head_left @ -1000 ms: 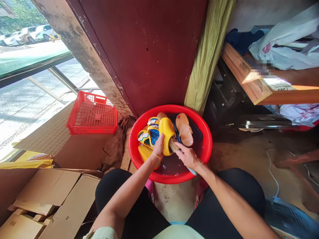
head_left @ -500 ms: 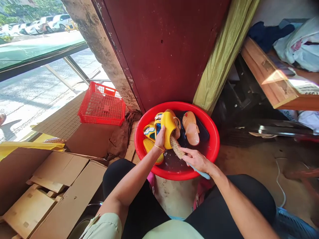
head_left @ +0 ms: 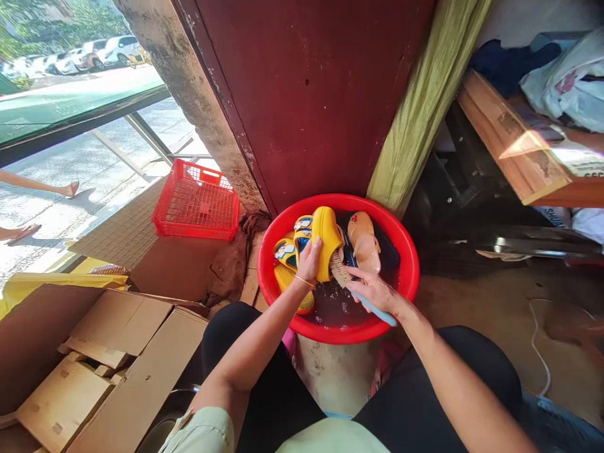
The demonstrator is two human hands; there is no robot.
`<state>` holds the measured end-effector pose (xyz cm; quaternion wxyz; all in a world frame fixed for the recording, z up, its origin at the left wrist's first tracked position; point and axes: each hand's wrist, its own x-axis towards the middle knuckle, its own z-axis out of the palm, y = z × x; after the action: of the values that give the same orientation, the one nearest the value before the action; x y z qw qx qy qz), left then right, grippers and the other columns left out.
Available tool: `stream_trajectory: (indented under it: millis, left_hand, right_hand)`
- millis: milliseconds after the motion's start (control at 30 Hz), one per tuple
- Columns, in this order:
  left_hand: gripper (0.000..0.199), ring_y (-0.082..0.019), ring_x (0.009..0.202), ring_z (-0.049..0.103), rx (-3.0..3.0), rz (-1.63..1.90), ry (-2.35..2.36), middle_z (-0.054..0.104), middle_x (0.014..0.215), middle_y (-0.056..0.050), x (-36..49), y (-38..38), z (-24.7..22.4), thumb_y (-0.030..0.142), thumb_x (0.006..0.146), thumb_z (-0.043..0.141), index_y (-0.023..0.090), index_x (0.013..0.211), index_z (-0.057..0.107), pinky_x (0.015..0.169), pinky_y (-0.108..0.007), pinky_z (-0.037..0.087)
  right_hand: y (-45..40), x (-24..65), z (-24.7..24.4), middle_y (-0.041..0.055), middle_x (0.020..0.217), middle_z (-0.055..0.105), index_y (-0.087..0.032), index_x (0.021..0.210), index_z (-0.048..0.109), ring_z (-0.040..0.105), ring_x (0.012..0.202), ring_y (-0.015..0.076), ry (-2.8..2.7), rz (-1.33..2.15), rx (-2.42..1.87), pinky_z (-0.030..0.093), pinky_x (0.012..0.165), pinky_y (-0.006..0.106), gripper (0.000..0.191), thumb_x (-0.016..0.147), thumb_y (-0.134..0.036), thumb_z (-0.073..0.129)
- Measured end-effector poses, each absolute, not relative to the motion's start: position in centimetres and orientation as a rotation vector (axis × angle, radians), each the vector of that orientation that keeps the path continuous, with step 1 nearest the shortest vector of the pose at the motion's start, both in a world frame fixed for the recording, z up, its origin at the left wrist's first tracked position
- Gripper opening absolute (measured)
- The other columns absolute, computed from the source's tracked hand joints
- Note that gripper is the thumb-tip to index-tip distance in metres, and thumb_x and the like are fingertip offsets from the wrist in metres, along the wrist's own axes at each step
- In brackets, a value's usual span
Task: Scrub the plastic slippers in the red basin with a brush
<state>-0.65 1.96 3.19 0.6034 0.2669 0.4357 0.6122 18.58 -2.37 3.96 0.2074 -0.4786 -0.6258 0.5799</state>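
My left hand [head_left: 309,260] grips a yellow clog [head_left: 325,233], tilted over a red basin [head_left: 409,277] of dark water. In my right hand [head_left: 374,290] is a scrubbing brush [head_left: 381,314] with a light blue handle and pale bristles. The bristle end reaches into the clog's opening; its tip is hidden inside. Left of the clog lie yellow sandals [head_left: 285,250] with cartoon trim and a yellow sole [head_left: 306,305]. A peach-coloured shoe [head_left: 362,229] with a small red ornament rests on the right side of the basin, with dark footwear partly under it.
A red plastic crate [head_left: 195,201] stands to the left on flattened cardboard. An open cardboard box [head_left: 141,390] holds wooden pieces at lower left. Behind the basin are a maroon door [head_left: 311,113] and a yellowish curtain [head_left: 419,113]. A wooden shelf [head_left: 514,138] juts out at right.
The brush has shifted slightly within the clog's opening, its handle turned a little. My left hand still grips the clog. A passer-by's legs now show outside at left. The view has shifted slightly.
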Motion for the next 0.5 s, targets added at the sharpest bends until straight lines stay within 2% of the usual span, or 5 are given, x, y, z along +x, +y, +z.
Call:
stream_trajectory:
  millis: [100,200,367,500]
  left_hand:
    - [0.049,-0.025,0.103,0.067,0.633,1.464,1.015,0.072,0.109,-0.008,-1.9,2.8,3.6,0.050,0.087,0.069,0.017,0.123,0.063,0.089,-0.036,0.056]
    - [0.048,-0.024,0.104,0.067,0.603,1.468,1.014,0.071,0.112,-0.008,-1.3,2.7,3.4,0.047,0.089,0.066,0.017,0.126,0.062,0.090,-0.034,0.056]
    - [0.057,-0.022,0.096,0.069,0.561,1.370,0.973,0.072,0.111,-0.008,1.7,1.0,2.7,0.058,0.083,0.068,0.017,0.121,0.062,0.083,-0.034,0.059]
    - [0.058,-0.021,0.092,0.070,0.659,1.387,1.008,0.073,0.105,-0.007,1.6,1.3,2.7,0.059,0.079,0.072,0.017,0.117,0.063,0.080,-0.032,0.058]
  right_hand:
    - [-3.3,19.5,4.0,-0.0060,0.059,0.059,-0.021,0.147,0.051,0.053,0.048,0.0094,-1.859,1.613,-1.290,0.043,0.048,0.020,0.062,0.086,-0.035,0.058]
    - [-3.7,19.3,4.0,-0.0057,0.058,0.059,-0.020,0.143,0.056,0.054,0.052,0.0103,-1.879,1.531,-1.305,0.043,0.050,0.020,0.058,0.086,-0.032,0.058]
    - [-2.8,17.9,4.2,-0.0046,0.060,0.061,-0.019,0.143,0.055,0.050,0.045,0.0098,-1.690,1.309,-1.426,0.040,0.043,0.020,0.060,0.086,-0.037,0.055]
    - [-2.4,18.2,4.2,-0.0052,0.062,0.061,-0.022,0.148,0.049,0.047,0.040,0.0098,-1.676,1.435,-1.423,0.039,0.038,0.021,0.065,0.087,-0.043,0.053]
